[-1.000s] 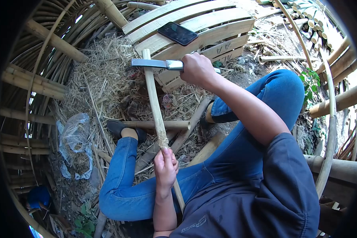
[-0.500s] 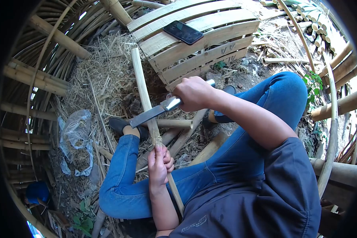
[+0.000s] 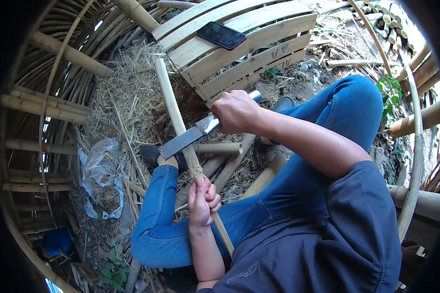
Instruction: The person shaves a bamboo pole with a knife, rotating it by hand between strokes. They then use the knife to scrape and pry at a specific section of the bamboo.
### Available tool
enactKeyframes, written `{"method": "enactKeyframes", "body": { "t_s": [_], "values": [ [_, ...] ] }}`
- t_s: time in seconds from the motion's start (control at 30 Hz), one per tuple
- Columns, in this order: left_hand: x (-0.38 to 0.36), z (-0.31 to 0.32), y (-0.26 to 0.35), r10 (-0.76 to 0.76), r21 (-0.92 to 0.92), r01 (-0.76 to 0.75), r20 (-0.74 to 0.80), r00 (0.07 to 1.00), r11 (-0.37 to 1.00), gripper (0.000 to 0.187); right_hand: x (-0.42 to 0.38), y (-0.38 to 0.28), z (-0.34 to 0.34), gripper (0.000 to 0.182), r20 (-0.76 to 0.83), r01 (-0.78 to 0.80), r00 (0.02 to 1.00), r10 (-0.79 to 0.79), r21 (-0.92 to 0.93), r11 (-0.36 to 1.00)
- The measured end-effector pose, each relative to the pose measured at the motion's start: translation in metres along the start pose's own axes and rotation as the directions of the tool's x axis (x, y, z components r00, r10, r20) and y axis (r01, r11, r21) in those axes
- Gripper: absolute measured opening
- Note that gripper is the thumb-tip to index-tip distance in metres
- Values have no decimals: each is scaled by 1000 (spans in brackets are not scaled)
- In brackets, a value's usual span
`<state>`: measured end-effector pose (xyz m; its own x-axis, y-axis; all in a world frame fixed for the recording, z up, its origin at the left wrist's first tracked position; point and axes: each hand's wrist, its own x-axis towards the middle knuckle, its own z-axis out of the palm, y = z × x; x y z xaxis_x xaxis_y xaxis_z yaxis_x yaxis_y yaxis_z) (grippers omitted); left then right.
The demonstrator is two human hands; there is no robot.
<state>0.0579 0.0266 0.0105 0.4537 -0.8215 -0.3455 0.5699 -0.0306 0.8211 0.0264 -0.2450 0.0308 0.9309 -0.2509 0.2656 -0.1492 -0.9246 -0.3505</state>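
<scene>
The bamboo stick (image 3: 173, 108) slants from my lap toward eleven o'clock. My left hand (image 3: 202, 201) is wrapped tight around it; my right hand (image 3: 235, 111), fisted on the knife (image 3: 185, 140), lays the blade across it. The phone (image 3: 221, 35) lies at twelve o'clock on the slatted crate (image 3: 259, 49).

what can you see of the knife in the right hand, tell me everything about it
The knife is a cleaver-like blade, broad, flat and grey, looking like dull metal, with a squared tip. A shiny metal collar joins it to a handle whose pale butt end sticks out past the right hand, which is closed around the handle. The blade slants down toward its tip and lies across the bamboo stick, just above the frayed fibres where the left hand grips that stick. Its edge cannot be made out.
</scene>
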Motion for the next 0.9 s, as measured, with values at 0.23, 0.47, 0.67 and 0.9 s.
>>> {"method": "enactKeyframes", "body": {
  "t_s": [0.23,0.47,0.67,0.9],
  "values": [
    [-3,10,-1,-20,15,19,44,999,1000,38,16,25,-24,15,-61,-169,984,168,-5,986],
    [-1,10,-4,-53,3,53,107,993,999,38,27,39,-28,21,-151,-328,927,344,116,937],
    [7,7,-10,-64,-19,64,19,998,998,34,21,32,-54,33,35,-438,890,455,348,829],
    [9,-6,-5,41,168,-3,-222,974,986,28,12,13,-48,33,155,-278,959,237,356,892]
  ]
}}
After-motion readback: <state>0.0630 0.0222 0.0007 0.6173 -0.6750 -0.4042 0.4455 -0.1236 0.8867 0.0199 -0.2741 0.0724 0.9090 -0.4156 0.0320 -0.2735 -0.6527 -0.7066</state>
